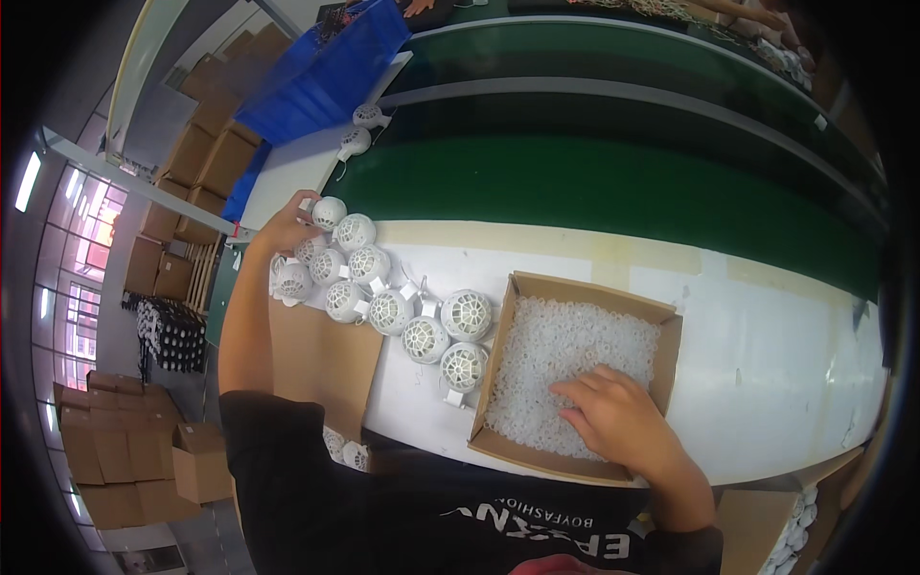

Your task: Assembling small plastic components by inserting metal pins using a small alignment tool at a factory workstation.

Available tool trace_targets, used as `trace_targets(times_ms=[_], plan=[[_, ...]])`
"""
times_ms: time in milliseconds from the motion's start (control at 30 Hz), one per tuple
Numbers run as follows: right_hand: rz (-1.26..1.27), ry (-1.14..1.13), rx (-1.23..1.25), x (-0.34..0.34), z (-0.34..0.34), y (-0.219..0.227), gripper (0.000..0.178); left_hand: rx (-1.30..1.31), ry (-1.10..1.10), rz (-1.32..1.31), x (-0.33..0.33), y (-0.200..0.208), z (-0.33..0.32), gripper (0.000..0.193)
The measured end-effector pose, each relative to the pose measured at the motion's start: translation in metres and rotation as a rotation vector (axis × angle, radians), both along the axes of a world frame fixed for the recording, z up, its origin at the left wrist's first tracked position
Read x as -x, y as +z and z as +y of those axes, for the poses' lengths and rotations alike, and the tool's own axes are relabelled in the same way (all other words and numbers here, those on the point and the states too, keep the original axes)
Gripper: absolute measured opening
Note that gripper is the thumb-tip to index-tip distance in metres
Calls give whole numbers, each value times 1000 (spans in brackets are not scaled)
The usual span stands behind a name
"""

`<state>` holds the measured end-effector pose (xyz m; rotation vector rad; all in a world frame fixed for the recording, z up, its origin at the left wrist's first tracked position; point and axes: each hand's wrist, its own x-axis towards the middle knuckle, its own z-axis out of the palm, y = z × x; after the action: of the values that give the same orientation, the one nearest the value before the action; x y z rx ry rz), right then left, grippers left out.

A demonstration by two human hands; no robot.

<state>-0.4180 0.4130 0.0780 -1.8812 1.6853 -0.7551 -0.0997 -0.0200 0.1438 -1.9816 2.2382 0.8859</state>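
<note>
Our left hand (286,228) reached to the far left edge of the white bench (767,326), fingers curled around one round white plastic grille shell (329,212) at the end of a row of like shells (402,307). Our right hand (618,417) lay palm down, fingers bent, in the open brown cardboard box (585,287) of small clear plastic rings (565,345) near the bench's near edge; whether it gripped any we could not tell. Beyond ran a green conveyor belt (613,182).

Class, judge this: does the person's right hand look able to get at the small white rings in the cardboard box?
Probably yes: the right hand already rests on the white rings inside the open-topped cardboard box, nothing covering them.
</note>
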Motion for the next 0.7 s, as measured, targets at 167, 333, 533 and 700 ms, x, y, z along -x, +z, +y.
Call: trace_targets(times_ms=[167, 333, 533, 700], plan=[[14, 15, 15, -2, -1, 2, 23, 421, -487, -101, -43, -29, -46, 38], [-6, 13, -1, 0, 0, 2, 24, 243, -562, -42, -12, -36, -32, 24], [-24, -1, -10, 0, -4, 1, 24, -26, -264, -234, -2, 6, -20, 26], [12, 9, -15, 1, -8, 7, 25, 277, -412, -321, -6, 5, -73, 30]])
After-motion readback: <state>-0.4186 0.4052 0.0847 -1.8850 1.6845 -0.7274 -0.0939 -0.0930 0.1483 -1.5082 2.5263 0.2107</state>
